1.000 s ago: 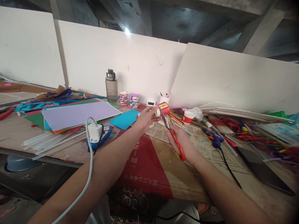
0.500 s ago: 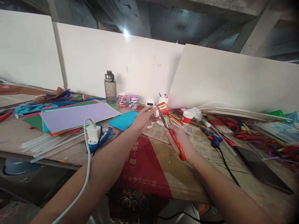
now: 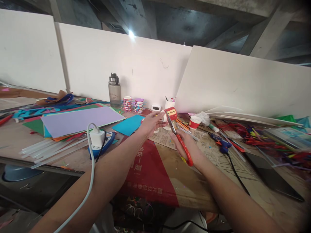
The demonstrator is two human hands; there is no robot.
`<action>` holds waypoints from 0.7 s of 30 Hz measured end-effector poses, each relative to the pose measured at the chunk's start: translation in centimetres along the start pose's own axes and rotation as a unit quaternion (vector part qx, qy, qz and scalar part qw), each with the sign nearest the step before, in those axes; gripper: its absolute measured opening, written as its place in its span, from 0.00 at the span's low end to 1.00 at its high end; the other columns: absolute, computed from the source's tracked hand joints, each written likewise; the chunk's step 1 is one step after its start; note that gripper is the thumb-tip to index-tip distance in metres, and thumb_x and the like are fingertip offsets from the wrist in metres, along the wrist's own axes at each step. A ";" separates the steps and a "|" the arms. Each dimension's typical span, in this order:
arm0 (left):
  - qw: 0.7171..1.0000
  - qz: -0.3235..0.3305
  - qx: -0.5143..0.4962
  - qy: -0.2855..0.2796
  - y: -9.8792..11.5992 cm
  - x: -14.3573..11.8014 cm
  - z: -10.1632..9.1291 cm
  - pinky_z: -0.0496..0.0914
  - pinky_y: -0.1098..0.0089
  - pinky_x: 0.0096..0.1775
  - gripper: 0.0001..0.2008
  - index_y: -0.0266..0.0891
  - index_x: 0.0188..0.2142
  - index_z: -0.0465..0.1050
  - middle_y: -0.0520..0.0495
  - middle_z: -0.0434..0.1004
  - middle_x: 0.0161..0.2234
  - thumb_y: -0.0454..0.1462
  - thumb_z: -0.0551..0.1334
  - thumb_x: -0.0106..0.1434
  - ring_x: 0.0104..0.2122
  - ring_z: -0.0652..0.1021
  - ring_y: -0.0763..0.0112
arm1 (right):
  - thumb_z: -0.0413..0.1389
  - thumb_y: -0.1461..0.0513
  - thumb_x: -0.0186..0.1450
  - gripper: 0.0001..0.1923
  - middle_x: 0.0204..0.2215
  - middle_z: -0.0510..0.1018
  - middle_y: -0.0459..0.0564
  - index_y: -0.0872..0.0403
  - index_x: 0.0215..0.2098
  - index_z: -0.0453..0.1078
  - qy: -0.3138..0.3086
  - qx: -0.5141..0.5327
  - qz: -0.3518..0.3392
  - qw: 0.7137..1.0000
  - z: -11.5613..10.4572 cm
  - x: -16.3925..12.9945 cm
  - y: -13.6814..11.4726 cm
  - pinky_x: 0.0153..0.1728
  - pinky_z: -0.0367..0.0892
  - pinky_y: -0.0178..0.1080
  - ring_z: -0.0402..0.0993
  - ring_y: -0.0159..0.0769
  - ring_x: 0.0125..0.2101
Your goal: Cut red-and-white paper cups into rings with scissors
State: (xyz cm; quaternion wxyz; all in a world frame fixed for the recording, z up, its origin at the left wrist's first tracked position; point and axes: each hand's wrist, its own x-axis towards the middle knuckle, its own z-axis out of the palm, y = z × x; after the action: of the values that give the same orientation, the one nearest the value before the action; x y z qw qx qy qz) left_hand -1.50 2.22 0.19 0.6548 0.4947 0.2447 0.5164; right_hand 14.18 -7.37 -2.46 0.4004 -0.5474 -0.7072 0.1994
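My left hand (image 3: pixel 153 124) grips a red and white paper cup (image 3: pixel 172 113), tipped on its side with its white end toward me. My right hand (image 3: pixel 184 144) is closed around the red handles of a pair of scissors (image 3: pixel 179 138). The scissor blades point up and to the left and lie against the cup near its white part; whether they are cutting in is too small to tell. Just right of the hands, another red and white paper cup (image 3: pixel 195 122) stands upright on the table. Pencils (image 3: pixel 182 124) lie between it and my right hand.
Coloured paper sheets (image 3: pixel 82 121), clear glue sticks (image 3: pixel 53 150) and a power strip (image 3: pixel 103 145) with a white cable lie left. A water bottle (image 3: pixel 114 92), strip-wrapped cups (image 3: pixel 138 105) and a small clock (image 3: pixel 156 107) stand behind. A blue glue gun (image 3: pixel 224 146) and black tablet-like slab (image 3: pixel 272 176) lie right.
The held cup has turned slightly and shifted a little right in my left hand. My right hand and the scissors stay nearly in place.
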 end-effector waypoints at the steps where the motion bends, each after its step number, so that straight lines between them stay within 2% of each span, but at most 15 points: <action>1: 1.000 0.003 0.003 -0.003 0.0 0.0 0.0 0.75 0.70 0.36 0.16 0.33 0.36 0.77 0.41 0.81 0.33 0.44 0.72 0.58 0.29 0.80 0.72 | 0.51 0.47 0.70 0.18 0.18 0.64 0.41 0.49 0.30 0.60 0.004 -0.004 0.000 1.000 0.0 0.0 0.1 0.19 0.56 0.35 0.57 0.30 0.17; 14: 0.999 0.026 -0.005 -0.022 -0.3 0.7 -1.1 0.75 0.64 0.44 0.23 0.31 0.38 0.77 0.45 0.79 0.33 0.45 0.77 0.50 0.32 0.79 0.71 | 0.51 0.48 0.70 0.20 0.17 0.64 0.42 0.50 0.26 0.58 0.010 0.009 -0.007 1.000 0.3 0.2 0.5 0.19 0.54 0.34 0.57 0.29 0.18; 21: 0.999 0.002 -0.030 -0.018 -0.8 1.0 -1.2 0.75 0.63 0.44 0.23 0.34 0.36 0.76 0.42 0.82 0.33 0.51 0.74 0.53 0.33 0.81 0.67 | 0.52 0.48 0.69 0.18 0.18 0.63 0.41 0.49 0.27 0.58 0.007 0.025 -0.016 1.000 0.6 0.2 0.7 0.20 0.54 0.35 0.56 0.30 0.18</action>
State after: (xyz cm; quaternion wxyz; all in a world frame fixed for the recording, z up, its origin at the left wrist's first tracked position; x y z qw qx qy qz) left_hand -1.84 3.60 -0.85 0.6724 0.4848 0.2165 0.5158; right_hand 14.08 -6.85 -3.27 0.4226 -0.5270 -0.7078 0.2067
